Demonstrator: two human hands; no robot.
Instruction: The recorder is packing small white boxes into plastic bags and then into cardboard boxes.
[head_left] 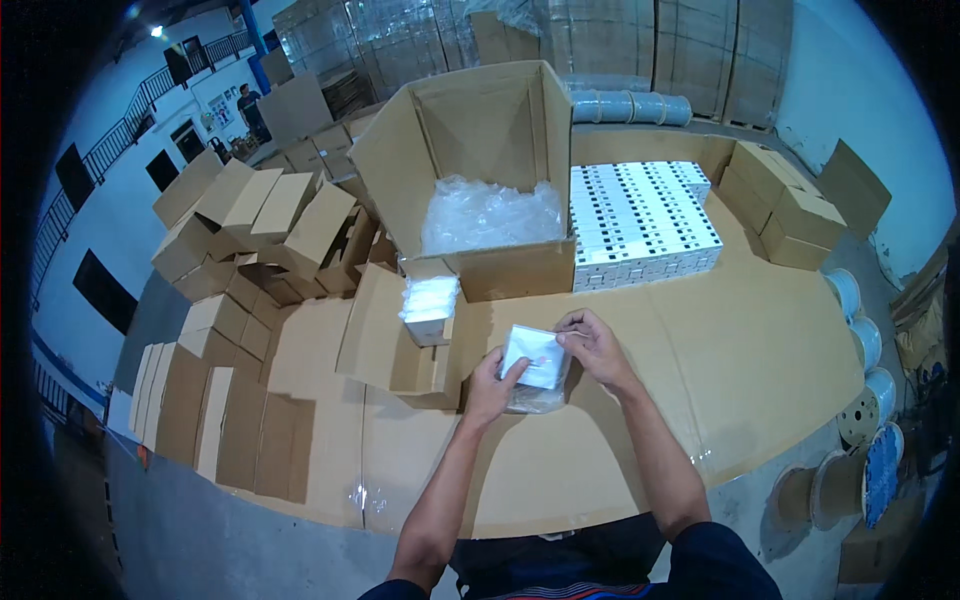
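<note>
My left hand (488, 383) and my right hand (596, 345) both hold a small white box (537, 357) in a clear plastic bag, just above the cardboard-covered table (760, 340). The left hand grips its lower left side, and the right hand pinches its upper right corner. A stack of bagged white boxes (431, 308) stands on a folded carton to the left. Behind it an open large carton (480, 170) holds crumpled clear plastic.
A block of many small white boxes (640, 222) fills the table behind my right hand. Closed brown cartons (790, 205) sit at the far right, and several open cartons (270, 230) pile up at the left. Spools (868, 390) lie off the table's right edge. A person stands far back left.
</note>
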